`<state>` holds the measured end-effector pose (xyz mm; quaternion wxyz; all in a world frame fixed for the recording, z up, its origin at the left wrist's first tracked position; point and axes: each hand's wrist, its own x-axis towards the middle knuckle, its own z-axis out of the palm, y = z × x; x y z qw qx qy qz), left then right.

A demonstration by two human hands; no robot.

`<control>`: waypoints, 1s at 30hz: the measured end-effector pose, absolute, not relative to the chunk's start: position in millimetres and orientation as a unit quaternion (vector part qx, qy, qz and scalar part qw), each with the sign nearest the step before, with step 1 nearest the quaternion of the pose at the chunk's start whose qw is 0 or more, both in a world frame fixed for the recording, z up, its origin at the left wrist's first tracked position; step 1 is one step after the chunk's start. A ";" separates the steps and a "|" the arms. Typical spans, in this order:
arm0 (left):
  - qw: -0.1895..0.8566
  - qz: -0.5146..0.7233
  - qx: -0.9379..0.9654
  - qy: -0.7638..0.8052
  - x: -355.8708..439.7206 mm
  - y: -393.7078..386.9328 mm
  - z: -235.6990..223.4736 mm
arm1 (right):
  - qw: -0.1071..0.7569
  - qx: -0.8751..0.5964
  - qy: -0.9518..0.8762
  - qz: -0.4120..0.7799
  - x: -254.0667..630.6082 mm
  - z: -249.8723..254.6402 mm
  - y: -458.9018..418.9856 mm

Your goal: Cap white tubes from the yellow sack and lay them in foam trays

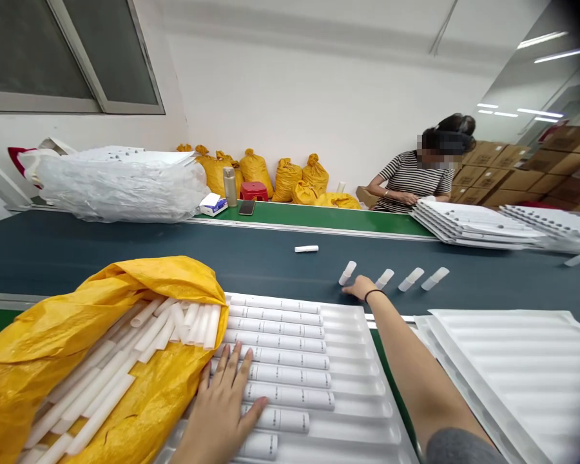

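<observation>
Status: white ribbed tray (367, 403) looked part-filled. Nine printed tubes (290, 376) were visible in its grooves, one per row; grooves ran on bare past their right ends. Left ends were hidden by the left hand (217, 412) and yellow sack (174, 277), so no full count. Outside the tray: four short two-part pieces (410, 279) on end on the dark belt (261, 270), plus one lying flat (306, 249). Many plain tubes (109, 396) sat loose in the sack, no print seen.

Printed tubes: white, slim, straight, with small dark marks and thin lines along the side. Roughly parallel; upper right ends near-aligned, the nearest two ended further left. No damage I could see.

Hands: left was palm down, fingers spread over the tubes' left side. Right hand (361, 287) was at the belt, just beside the leftmost standing piece (348, 273); couldn't tell if it pinched anything.
</observation>
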<state>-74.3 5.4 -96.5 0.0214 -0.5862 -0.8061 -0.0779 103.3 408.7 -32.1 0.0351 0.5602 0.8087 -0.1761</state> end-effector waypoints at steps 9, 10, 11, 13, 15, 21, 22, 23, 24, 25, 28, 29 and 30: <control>0.018 -0.097 -0.593 -0.799 -74.9 5.1 -86.6 | -0.045 0.502 0.854 -0.130 -38.1 -22.4 438.1; 0.004 -0.094 -0.592 -0.800 -74.6 5.2 -83.8 | -0.054 0.514 0.848 -0.119 -57.1 -26.7 444.5; -0.011 -0.090 -0.591 -0.802 -74.4 5.3 -81.2 | -0.057 0.527 0.840 -0.111 -72.0 -31.4 450.7; -0.040 -0.084 -0.587 -0.804 -74.5 5.5 -78.2 | -0.050 0.551 0.826 -0.104 -88.9 -40.2 462.1; -0.064 -0.079 -0.583 -0.806 -75.5 6.1 -79.2 | -0.036 0.561 0.821 -0.099 -93.4 -47.3 472.2; -0.079 -0.069 -0.581 -0.807 -79.8 9.3 -98.2 | -0.005 0.533 0.843 -0.067 -92.0 -58.2 497.8; -0.074 -0.069 -0.579 -0.809 -80.1 9.5 -100.0 | -0.006 0.529 0.847 -0.059 -92.4 -59.3 501.5; -0.069 -0.070 -0.577 -0.811 -80.1 9.4 -100.6 | -0.007 0.526 0.849 -0.053 -92.7 -60.2 505.2; -0.065 -0.072 -0.574 -0.813 -80.0 9.2 -99.7 | -0.009 0.525 0.849 -0.047 -92.9 -60.7 508.7; -0.065 -0.076 -0.573 -0.813 -79.7 8.9 -97.6 | -0.011 0.526 0.849 -0.044 -92.8 -60.8 512.0; -0.084 -0.086 -0.573 -0.811 -77.9 8.3 -85.8 | -0.020 0.521 0.852 -0.050 -90.8 -58.4 519.0; -0.093 -0.089 -0.572 -0.810 -77.1 8.3 -81.5 | -0.025 0.514 0.855 -0.057 -89.6 -57.1 519.5; -0.100 -0.092 -0.570 -0.811 -76.1 8.4 -77.7 | -0.034 0.504 0.860 -0.067 -87.8 -55.8 518.6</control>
